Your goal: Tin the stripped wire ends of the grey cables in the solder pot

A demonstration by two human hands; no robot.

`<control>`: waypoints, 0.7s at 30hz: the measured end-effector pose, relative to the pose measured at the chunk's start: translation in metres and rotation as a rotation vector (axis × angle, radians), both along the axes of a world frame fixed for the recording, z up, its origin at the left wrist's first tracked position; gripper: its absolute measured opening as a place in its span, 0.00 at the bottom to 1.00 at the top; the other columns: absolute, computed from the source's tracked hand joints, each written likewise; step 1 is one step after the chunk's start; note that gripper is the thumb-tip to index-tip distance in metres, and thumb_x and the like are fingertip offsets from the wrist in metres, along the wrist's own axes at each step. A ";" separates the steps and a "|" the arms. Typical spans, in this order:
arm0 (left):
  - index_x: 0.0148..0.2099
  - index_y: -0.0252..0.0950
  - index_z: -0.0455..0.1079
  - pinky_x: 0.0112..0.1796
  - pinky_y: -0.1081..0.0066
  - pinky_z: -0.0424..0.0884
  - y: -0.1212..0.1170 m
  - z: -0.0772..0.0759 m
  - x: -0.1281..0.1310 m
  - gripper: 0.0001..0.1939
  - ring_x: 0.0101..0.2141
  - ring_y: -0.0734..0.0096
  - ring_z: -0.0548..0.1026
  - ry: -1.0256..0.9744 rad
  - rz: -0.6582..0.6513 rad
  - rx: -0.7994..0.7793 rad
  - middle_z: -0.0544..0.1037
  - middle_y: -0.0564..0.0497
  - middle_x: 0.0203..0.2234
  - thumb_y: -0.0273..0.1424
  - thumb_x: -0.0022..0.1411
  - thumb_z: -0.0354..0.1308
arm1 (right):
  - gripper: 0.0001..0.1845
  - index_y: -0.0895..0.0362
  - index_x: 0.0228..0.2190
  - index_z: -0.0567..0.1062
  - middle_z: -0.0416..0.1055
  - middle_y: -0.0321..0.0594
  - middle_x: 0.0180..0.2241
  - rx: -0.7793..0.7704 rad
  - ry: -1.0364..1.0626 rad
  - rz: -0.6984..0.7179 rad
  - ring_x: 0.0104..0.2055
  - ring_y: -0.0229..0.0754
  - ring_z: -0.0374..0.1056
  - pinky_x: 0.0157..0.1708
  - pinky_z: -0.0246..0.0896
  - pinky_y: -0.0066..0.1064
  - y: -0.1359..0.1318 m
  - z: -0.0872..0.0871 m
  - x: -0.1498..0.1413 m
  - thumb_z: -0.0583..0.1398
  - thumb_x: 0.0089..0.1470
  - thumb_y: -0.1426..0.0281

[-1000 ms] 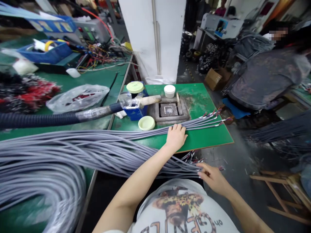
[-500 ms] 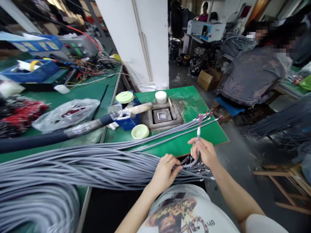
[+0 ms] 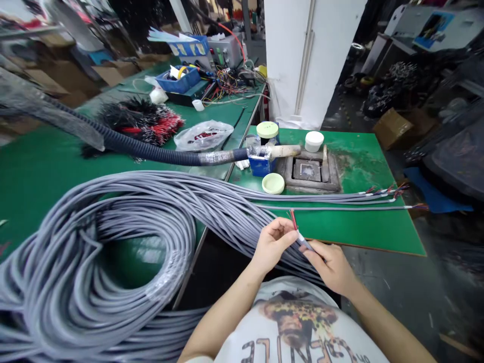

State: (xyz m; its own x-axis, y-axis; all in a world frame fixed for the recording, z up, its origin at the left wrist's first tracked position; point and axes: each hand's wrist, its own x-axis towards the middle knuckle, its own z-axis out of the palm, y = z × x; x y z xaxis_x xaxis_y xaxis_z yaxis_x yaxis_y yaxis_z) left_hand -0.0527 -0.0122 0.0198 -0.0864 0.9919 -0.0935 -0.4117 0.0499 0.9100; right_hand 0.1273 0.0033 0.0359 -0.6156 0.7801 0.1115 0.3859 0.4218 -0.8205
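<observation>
My right hand [image 3: 331,265] is closed around the end of a grey cable [image 3: 305,244], which points up and to the left. Red and dark wires [image 3: 293,220] fan out of the stripped end, above a whitish band. At that band my left hand [image 3: 274,243] pinches the cable between thumb and fingers. Both hands are above the front edge of the green table, over a thick bundle of grey cables [image 3: 227,212]. More cables with bared coloured wire ends lie across the table to the right.
A large cable coil [image 3: 166,262] fills the left table. Behind my hands are a square metal pot [image 3: 308,171] set in a grimy frame, a pale green lid [image 3: 273,183], a white tub [image 3: 314,141] and a blue box [image 3: 260,165]. A ribbed hose [image 3: 162,152] reaches over them.
The view has swung left. My left hand has left the cable bundle and now pinches the cable's stripped end. The cable in my right hand, upright before, is tilted left.
</observation>
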 end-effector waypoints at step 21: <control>0.24 0.34 0.72 0.28 0.73 0.67 -0.003 0.000 0.007 0.15 0.19 0.77 0.68 -0.155 0.189 -0.136 0.72 0.54 0.15 0.41 0.48 0.68 | 0.10 0.55 0.38 0.73 0.77 0.39 0.32 0.085 0.057 -0.034 0.32 0.37 0.74 0.32 0.63 0.25 -0.015 -0.014 -0.013 0.51 0.62 0.70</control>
